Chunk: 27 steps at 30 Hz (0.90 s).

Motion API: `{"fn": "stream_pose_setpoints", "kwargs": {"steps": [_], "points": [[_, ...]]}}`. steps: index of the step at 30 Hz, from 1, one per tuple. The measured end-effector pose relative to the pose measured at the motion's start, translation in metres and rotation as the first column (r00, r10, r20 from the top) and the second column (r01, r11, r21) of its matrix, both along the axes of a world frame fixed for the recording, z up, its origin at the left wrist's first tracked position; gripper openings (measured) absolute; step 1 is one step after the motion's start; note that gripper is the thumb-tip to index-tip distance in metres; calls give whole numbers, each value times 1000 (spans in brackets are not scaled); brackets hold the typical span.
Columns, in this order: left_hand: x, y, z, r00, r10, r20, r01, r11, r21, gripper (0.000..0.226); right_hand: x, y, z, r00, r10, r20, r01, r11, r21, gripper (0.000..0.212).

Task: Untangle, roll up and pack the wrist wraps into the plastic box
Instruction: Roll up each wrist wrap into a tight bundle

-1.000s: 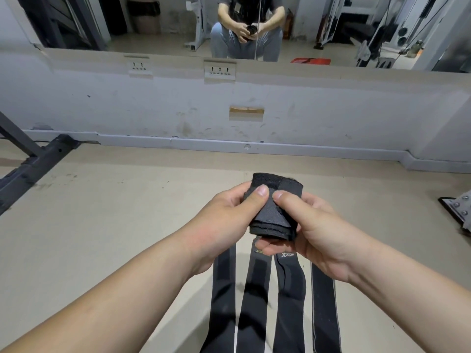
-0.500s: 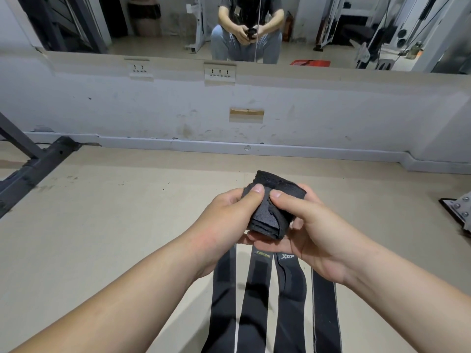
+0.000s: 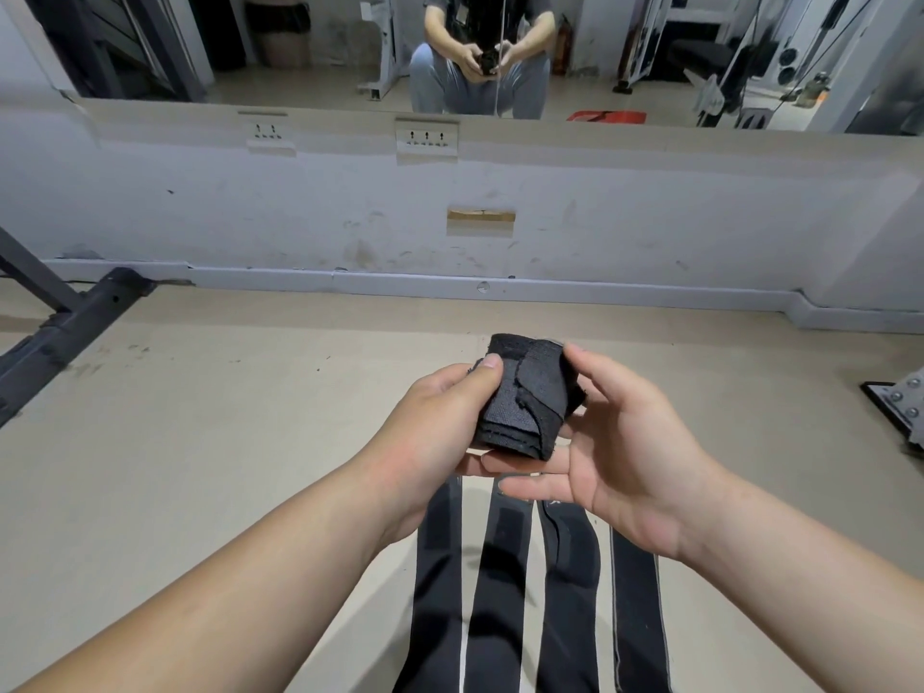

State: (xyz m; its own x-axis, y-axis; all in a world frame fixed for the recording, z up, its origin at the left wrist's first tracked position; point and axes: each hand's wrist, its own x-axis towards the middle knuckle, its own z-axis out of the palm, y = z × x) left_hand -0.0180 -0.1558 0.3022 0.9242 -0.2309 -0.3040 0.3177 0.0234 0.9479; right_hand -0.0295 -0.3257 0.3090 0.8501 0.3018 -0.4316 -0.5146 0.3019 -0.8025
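The left hand (image 3: 435,427) grips the rolled wrist wrap (image 3: 525,397) in the air above the floor (image 3: 225,417), its thumb pressed near the frayed upper edge. The right hand (image 3: 635,462) is spread wide, with straight fingers under the roll's lower edge. Four flat wraps (image 3: 500,592) lie side by side below with narrow gaps between them. The floor stretches left to a rack frame (image 3: 65,332) and ahead to the skirting (image 3: 500,287).

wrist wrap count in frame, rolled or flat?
5. One rolled wrap gripped in the left hand. Four flat on the floor beneath the hands, side by side: first strip, second strip, third strip, fourth strip. Arms may hide more.
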Motion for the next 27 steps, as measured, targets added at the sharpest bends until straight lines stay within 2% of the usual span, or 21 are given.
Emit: {"fn": "stream_pose_setpoints", "kwargs": {"steps": [4,9,12,15,18,21,27], "points": [[-3,-1,0,999,-30,36,28,998,49,47,-1,2,-7,1000,11,24,-8,994,-109,40],[-5,2,-3,993,43,107,-42,999,-14,28,1,7,-4,1000,-19,21,20,998,-59,32],[-5,4,-1,992,65,105,-64,998,-20,24,1,8,-5,996,37,85,-18,977,-212,31],[-6,11,-8,998,57,39,-59,996,62,26,0,10,-11,989,99,107,-43,899,-436,42],[-11,25,-21,995,88,-45,-81,985,151,29,-2,16,-21,992,121,45,-79,846,-527,55],[-20,43,-40,984,134,-117,-104,966,236,28,-5,35,-42,987,157,-35,-143,758,-636,54],[-34,84,-97,946,196,-256,-103,936,337,17,-9,99,-94,921,319,-225,-382,619,-686,56]]}}
